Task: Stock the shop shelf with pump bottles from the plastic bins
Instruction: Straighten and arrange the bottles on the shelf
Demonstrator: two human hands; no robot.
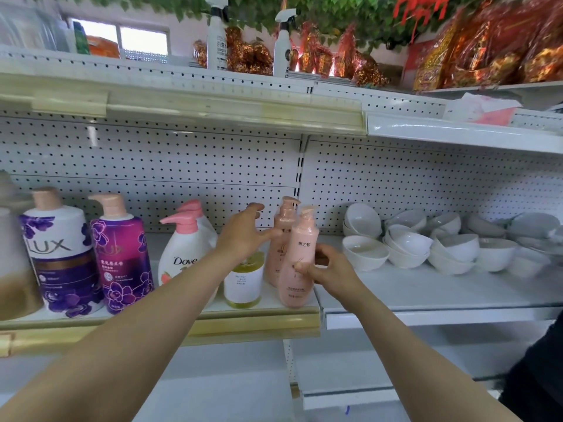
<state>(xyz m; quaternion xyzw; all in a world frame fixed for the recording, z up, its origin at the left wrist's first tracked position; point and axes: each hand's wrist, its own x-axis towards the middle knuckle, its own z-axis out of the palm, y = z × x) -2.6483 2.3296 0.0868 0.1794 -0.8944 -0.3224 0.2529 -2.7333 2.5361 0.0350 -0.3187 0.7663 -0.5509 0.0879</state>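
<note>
I'm in the placing step. My right grip [332, 269] is wrapped round the lower body of the front pink pump bottle [300, 254], thumb on the near face and fingers behind. The bottle stands upright at lower centre of the frame, right at the front lip of the shelf [243, 327], at the end of that bay. My left grip [240, 236] is released, fingers spread. Its tips seem to rest against the shoulder of the rear pink pump bottle [281, 236], which stands just behind and left of the held one.

Under that hand sits a yellow bottle [243, 280] with a white label. Further left are a Dove bottle [182, 257] and purple Lux bottles [61, 254]. White bowls [411, 243] are stacked at right, in the next bay. The plastic bins are out of view.

Next, I judge, the held bottle wants easing back off the lip, close beside its twin. I then need to let go cleanly without tipping it, while the left steadies the rear one.
</note>
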